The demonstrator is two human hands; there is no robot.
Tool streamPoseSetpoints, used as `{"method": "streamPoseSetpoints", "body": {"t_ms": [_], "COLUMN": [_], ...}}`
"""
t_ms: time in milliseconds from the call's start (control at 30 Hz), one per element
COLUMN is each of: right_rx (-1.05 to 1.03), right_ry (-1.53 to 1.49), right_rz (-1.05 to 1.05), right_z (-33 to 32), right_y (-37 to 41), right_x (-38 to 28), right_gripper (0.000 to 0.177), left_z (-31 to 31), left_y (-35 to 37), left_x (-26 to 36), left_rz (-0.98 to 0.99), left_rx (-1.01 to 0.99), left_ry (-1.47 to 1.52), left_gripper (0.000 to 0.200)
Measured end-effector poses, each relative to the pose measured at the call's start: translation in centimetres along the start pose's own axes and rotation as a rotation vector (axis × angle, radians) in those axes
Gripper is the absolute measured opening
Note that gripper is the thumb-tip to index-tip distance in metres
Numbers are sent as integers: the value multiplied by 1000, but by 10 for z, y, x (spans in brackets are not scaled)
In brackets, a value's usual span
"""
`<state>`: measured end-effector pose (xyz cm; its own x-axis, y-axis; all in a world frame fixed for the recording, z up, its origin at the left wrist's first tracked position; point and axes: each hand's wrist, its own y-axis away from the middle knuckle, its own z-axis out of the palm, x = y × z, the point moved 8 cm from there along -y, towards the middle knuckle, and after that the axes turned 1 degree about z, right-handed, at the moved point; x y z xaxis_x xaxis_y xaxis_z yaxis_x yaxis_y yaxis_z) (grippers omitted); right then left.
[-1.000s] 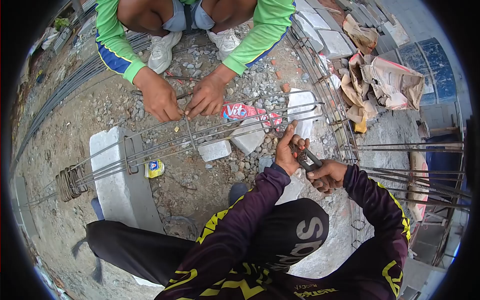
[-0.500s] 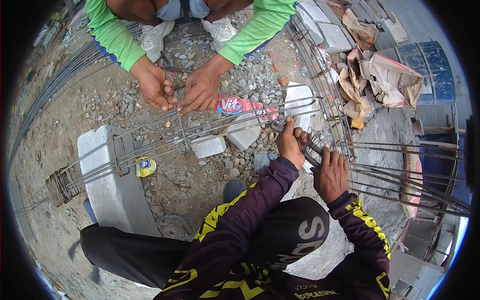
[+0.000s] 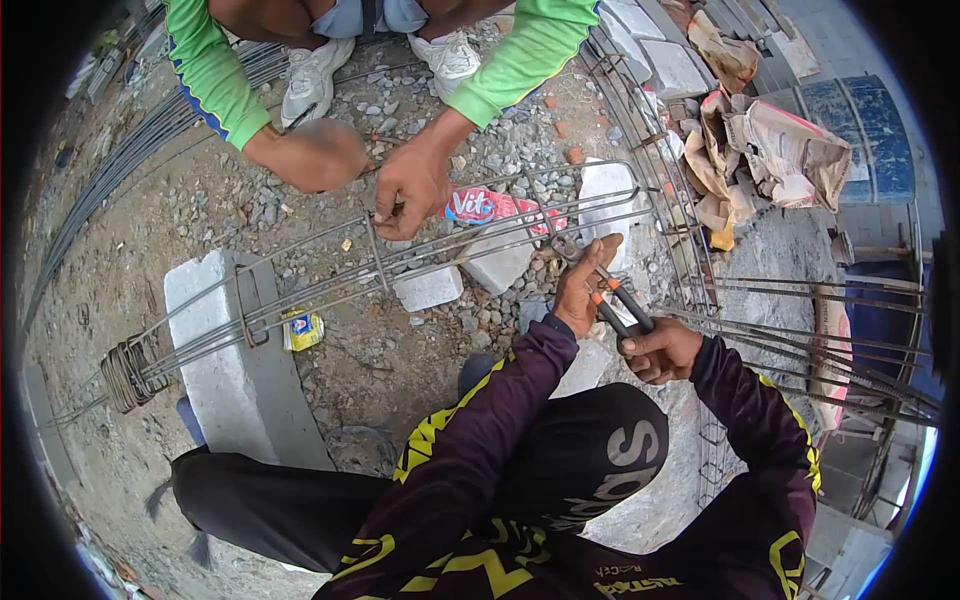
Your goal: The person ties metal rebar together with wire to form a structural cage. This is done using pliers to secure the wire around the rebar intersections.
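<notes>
My right hand (image 3: 660, 350) is closed round the ends of the dark handles of a pair of pincers (image 3: 622, 308), which have orange bands near the neck. My left hand (image 3: 580, 288) is closed over the neck of the pincers, hiding part of it. The jaws sit right at a stirrup near the right end of a long rebar cage (image 3: 460, 242). Across the cage, a person in green sleeves has one hand (image 3: 410, 190) at another stirrup; their other hand (image 3: 318, 157) is blurred just to the left.
A concrete block (image 3: 215, 340) props the cage's left part, near a bundle of stirrups (image 3: 130, 375). Smaller blocks (image 3: 430, 288) and a red wrapper (image 3: 490, 207) lie under it. Another rebar cage (image 3: 665, 160) and torn paper bags (image 3: 780, 150) are at right.
My right hand has swung down and outward on the pincers, whose handles now show more fully. The other person's hands have drawn apart, one moving away to the left.
</notes>
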<state>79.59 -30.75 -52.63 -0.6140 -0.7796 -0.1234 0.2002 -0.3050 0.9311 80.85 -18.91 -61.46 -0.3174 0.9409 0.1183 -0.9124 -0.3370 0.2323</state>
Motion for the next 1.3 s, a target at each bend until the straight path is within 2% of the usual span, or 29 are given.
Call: {"method": "streamPoseSetpoints", "body": {"t_ms": [33, 67, 133, 167, 200, 233, 300, 367, 400, 433, 500, 567, 600, 633, 667, 700, 767, 800, 900, 933, 967, 1033, 1067, 1133, 1200, 1300], "right_rx": [90, 176, 375, 670, 968, 1273, 1132, 979, 557, 276, -139, -185, -98, -10, 218, 468, 1002, 1171, 948, 518, 268, -232, -355, -250, -166, -284], "right_ry": [174, 347, 808, 1148, 1467, 1757, 1658, 1562, 901, 536, 19, 29, 169, 300, 492, 708, 1132, 1231, 1079, 523, 271, -217, -259, -29, 165, 210], "right_rz": [-16, -26, -58, -344, -649, -972, -825, -690, -293, -209, -246, -328, -375, -422, -453, -613, -924, -1041, -790, -589, -548, -442, -431, -465, -516, -437], "right_z": [-1, 4, 20, 19, 30, 50, 29, 10, -6, -1, 12, -3, -7, -2, -2, -3, 8, 17, -17, -33, -27, 8, 8, -2, -7, -5], "right_y": [3, 8, 19, 28, 42, 58, 44, 32, 13, 3, -14, -42, -46, -47, -45, -36, -5, 9, -11, -42, -52, -48, -50, -55, -67, -72], "right_x": [-5, -12, -37, -61, -67, -64, -58, -58, -44, -31, -8, 11, 11, 6, 1, -9, -22, -25, -14, 5, 14, 14, 16, 21, 30, 47], "right_gripper": [27, 29, 31, 30, 29, 27, 26, 24, 29, 39, 42, 48, 46, 44, 40, 40, 41, 42, 30, 34, 37, 43, 55, 58, 65, 67], "left_z": [10, 12, -6, -16, -7, -5, 2, 7, 6, -11, -20, -17, -14, -17, -20, -21, -16, -11, -6, -7, -8, -12, -18, -12, -19, -50], "left_y": [1, 6, 0, -4, 1, -1, 2, 13, 18, 21, 25, 22, 18, 16, 17, 21, 23, 24, 27, 30, 34, 38, 38, 42, 48, 66], "left_x": [7, 9, 0, -6, 2, -2, -3, 10, 22, 29, 32, 32, 33, 34, 30, 26, 21, 17, 15, 17, 20, 21, 20, 24, 25, 28], "left_rz": [37, 28, 35, 41, 83, 85, 2, -65, -96, -140, -255, -227, -206, -151, -103, -61, -64, -78, -51, -54, -55, -116, -131, -118, -119, -96], "left_rx": [-20, 77, 194, 254, 338, 423, 507, 371, 299, 216, 94, 79, 71, 164, 260, 358, 370, 360, 250, 210, 170, 95, 34, -65, -59, 2], "left_ry": [-27, 49, 30, 22, -48, 4, -91, -306, -417, -581, -501, -372, -310, -297, -283, -268, -304, -301, -391, -446, -502, -381, -289, -187, -289, -503], "left_gripper": [49, 39, 37, 38, 40, 43, 46, 47, 48, 48, 44, 40, 38, 36, 33, 32, 31, 32, 32, 36, 41, 44, 43, 41, 39, 32]}}
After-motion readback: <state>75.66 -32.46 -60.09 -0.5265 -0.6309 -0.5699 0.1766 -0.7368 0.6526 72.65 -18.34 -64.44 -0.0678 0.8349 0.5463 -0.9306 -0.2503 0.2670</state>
